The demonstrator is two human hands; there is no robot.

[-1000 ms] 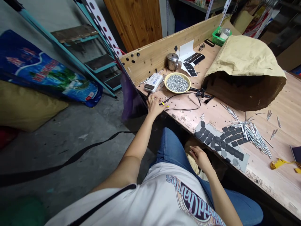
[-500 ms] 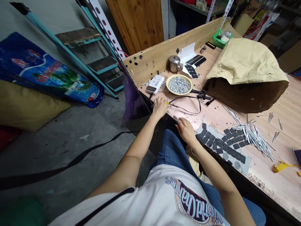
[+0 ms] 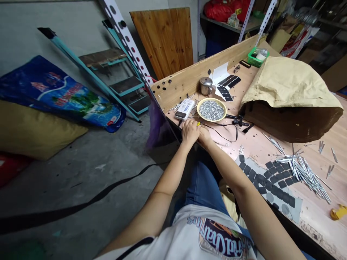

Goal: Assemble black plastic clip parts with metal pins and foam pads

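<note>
My left hand and right hand sit side by side at the near edge of the desk, just touching, with the fingers of both curled narrow rather than spread. Just past my fingertips lies the yellow-tipped end of a thin black cord, which loops off to the right near a small black clamp. That cord is the thing closest to my hands, but I can't tell whether I'm holding it, because my own fingers and knuckles cover whatever lies between them.

Close work like this goes best with my wrists low and steady and the cord left slack, so its loop doesn't drag through the scattered small metal bits.

Beyond my hands, a yellow-rimmed dish heaped with small silvery metal pieces stands beside what looks like a white power bank, though its label is too small to read. A lidded steel mug stands behind them. To the right lie black pads on a grey backing sheet and a pile of aluminium tubes, with a kraft paper sack slumped open beyond.
</note>
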